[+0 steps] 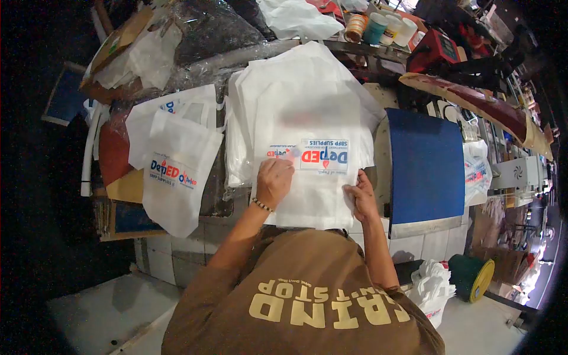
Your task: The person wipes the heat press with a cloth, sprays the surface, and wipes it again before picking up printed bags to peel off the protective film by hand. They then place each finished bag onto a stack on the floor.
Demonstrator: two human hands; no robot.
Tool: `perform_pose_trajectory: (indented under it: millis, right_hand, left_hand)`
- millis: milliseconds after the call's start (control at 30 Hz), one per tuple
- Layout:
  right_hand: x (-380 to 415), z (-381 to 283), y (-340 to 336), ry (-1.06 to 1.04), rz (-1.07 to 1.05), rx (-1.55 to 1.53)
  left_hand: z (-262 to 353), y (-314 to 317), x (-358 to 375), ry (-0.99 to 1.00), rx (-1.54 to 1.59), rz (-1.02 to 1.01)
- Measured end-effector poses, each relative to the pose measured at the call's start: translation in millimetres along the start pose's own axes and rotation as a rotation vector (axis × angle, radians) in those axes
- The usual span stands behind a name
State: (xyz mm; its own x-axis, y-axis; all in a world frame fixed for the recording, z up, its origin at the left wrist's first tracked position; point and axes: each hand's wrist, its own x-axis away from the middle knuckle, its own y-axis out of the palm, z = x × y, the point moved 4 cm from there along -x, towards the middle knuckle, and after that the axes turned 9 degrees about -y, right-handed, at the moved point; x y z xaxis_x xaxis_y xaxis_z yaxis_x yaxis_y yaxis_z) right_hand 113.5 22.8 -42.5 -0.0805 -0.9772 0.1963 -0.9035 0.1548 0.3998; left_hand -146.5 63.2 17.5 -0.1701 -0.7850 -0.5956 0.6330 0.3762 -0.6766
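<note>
A white fabric bag [307,204] with blue and red "DepED SBFP SUPPLIES" print lies on top of a stack of white bags [296,62] in front of me. My left hand [276,180], with a beaded bracelet at the wrist, rests on the bag, its fingers over the smaller print. Those fingers look laid on the fabric, with the tips slightly blurred. At the bag's right edge my right hand [362,195] pinches the fabric between thumb and fingers.
Printed white bags [180,204] lie to the left. A blue panel [426,165] stands close on the right. Several tubs [376,29] and a red device [435,53] are at the back. Lower right, a green bin [464,278] stands beside a pile of white bags [431,290].
</note>
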Motion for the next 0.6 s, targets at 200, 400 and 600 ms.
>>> perform_pose_trajectory:
  millis: [200, 400, 600]
  right_hand:
    - [0.9, 0.0, -2.0, -0.025, -0.009, -0.003]
    - [3.5, -2.8, 2.0, -0.024, 0.018, -0.029]
    - [0.9, -7.4, 6.4, -0.025, -0.021, -0.006]
  left_hand:
    - [3.1, -0.2, 4.1, 0.043, 0.084, -0.025]
    - [21.7, 0.3, 5.5, 0.087, 0.235, -0.162]
    - [29.2, 3.3, 7.2, -0.004, 0.333, -0.132]
